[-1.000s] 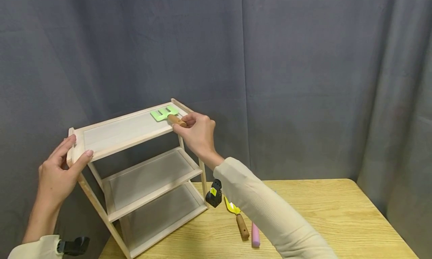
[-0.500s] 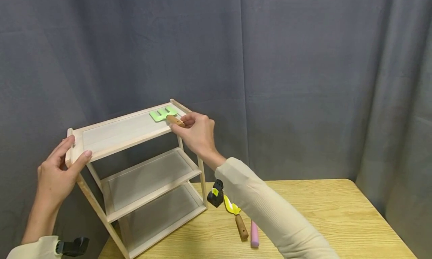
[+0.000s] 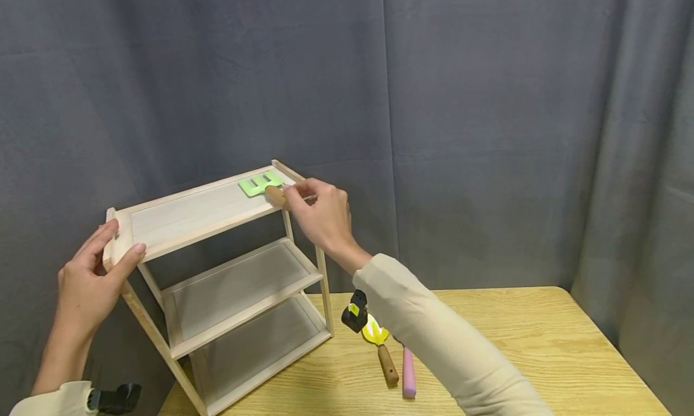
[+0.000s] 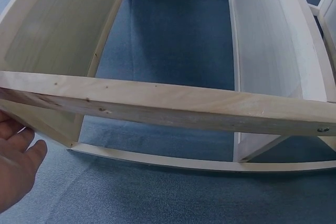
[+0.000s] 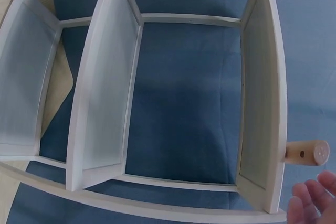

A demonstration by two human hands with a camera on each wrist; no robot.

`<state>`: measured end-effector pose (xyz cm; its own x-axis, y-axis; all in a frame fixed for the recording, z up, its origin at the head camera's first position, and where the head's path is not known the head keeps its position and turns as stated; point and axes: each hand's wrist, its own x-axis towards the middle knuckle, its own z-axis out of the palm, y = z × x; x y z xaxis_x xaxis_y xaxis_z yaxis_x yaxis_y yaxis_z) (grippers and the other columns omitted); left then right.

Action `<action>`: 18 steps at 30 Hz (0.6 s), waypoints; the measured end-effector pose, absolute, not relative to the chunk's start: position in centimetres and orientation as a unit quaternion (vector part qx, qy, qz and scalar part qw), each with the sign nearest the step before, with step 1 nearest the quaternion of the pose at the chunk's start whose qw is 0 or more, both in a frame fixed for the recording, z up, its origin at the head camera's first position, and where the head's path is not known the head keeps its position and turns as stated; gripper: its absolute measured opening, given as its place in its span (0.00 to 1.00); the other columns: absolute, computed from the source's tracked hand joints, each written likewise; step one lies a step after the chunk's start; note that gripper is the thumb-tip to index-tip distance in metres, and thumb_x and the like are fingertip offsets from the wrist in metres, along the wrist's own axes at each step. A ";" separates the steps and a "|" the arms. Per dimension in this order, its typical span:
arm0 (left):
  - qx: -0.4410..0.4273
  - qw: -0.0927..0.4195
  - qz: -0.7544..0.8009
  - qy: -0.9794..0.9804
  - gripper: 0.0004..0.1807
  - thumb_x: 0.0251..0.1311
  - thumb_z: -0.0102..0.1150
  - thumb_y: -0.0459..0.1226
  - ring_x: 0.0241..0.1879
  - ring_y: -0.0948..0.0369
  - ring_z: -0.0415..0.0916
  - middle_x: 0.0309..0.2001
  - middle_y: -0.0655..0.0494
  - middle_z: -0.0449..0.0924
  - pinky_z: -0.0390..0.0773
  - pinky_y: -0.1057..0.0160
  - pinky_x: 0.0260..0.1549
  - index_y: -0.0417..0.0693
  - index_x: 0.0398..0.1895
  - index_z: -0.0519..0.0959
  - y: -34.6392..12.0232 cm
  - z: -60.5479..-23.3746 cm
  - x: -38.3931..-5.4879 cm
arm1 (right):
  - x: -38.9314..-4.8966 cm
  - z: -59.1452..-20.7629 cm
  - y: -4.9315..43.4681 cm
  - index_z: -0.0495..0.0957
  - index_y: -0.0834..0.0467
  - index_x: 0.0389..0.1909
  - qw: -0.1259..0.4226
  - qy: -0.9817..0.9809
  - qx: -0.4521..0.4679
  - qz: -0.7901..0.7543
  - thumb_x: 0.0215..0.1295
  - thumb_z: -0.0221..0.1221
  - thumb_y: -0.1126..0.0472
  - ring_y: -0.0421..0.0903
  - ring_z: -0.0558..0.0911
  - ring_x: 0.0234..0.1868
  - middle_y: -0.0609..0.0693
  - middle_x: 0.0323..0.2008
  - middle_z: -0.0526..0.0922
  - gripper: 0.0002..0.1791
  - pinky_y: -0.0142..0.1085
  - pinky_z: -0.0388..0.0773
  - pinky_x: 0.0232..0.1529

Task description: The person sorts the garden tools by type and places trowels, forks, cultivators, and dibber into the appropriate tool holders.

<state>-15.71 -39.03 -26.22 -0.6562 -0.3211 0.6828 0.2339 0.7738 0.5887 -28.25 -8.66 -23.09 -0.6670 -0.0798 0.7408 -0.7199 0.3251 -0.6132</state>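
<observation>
My left hand (image 3: 89, 277) grips, thumb (image 3: 128, 261) spread wide from fingers (image 3: 99, 241); my right hand (image 3: 323, 217), fingers loosely curled, tops outstretched right arm (image 3: 434, 332) angled forward and left.

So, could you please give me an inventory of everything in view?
Shelf rack: 1, pale wood, three tiers, left side of the table
Slotted spatula: 1, green head and brown handle, right end of the top shelf
Yellow-headed tool: 1, yellow with brown handle, on the table
Pink-handled tool: 1, pink, right of the yellow one, head mostly hidden
Table: 1, light wood, below
Curtain backdrop: 1, grey, behind
Wrist devices: 2, black, one per wrist
Sleeves: 2, cream, on both arms
Left hand: 1, bare, gripping the top shelf's left end
Right hand: 1, bare, beside the spatula's handle
</observation>
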 end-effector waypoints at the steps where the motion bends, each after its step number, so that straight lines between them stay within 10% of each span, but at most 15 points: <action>1: 0.026 0.415 -0.336 -0.845 0.32 0.52 0.61 0.39 0.60 0.70 0.54 0.63 0.54 0.58 0.55 0.79 0.51 0.49 0.62 0.64 -39.0 -26.2 -15.7 | -28.2 -23.1 -8.6 0.81 0.50 0.32 0.310 -0.753 0.267 0.515 0.58 0.50 0.45 0.33 0.76 0.27 0.38 0.27 0.79 0.16 0.30 0.71 0.26; 18: 0.024 0.419 -0.329 -0.846 0.32 0.52 0.61 0.39 0.60 0.71 0.53 0.63 0.55 0.59 0.55 0.80 0.51 0.49 0.62 0.65 -39.2 -26.1 -15.6 | -28.1 -23.3 -6.3 0.80 0.52 0.37 0.346 -0.750 0.317 0.465 0.60 0.49 0.49 0.33 0.74 0.29 0.39 0.30 0.78 0.15 0.31 0.69 0.26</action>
<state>-15.59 -39.17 -26.14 -0.6470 -0.3174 0.6933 0.2345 0.7823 0.5771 -28.06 -6.34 -23.26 -0.5592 -0.1547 0.8145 -0.7983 0.3656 -0.4787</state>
